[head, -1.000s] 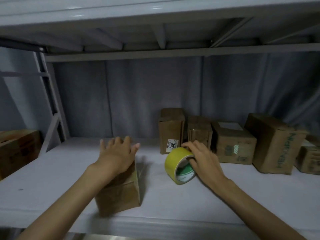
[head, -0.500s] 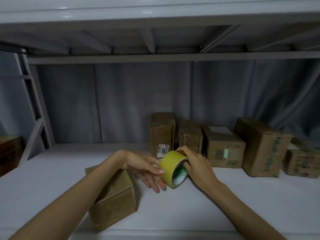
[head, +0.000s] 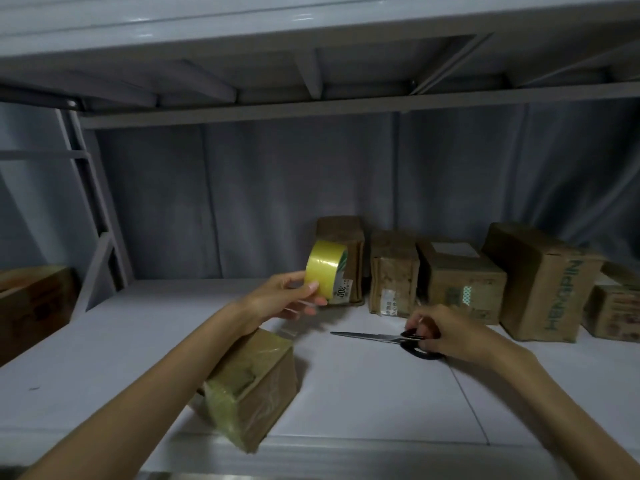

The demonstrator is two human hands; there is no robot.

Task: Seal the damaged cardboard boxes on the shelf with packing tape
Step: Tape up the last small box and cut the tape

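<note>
My left hand (head: 284, 299) holds a yellow roll of packing tape (head: 323, 266) raised above the white shelf (head: 363, 393). A clear strip of tape runs from the roll down to a small cardboard box (head: 256, 386) near the shelf's front edge, which has tape over its near end. My right hand (head: 446, 332) grips the black handles of a pair of scissors (head: 377, 337) lying on the shelf, blades pointing left.
Several cardboard boxes (head: 460, 282) stand in a row along the back right, before a grey curtain. Another box (head: 31, 306) sits at the far left beyond the shelf's upright. The shelf above (head: 311, 36) hangs low overhead.
The tape roll passed from my right hand to my left and rose. My right hand moved right and took hold of the scissors. Tape now runs onto the front box.
</note>
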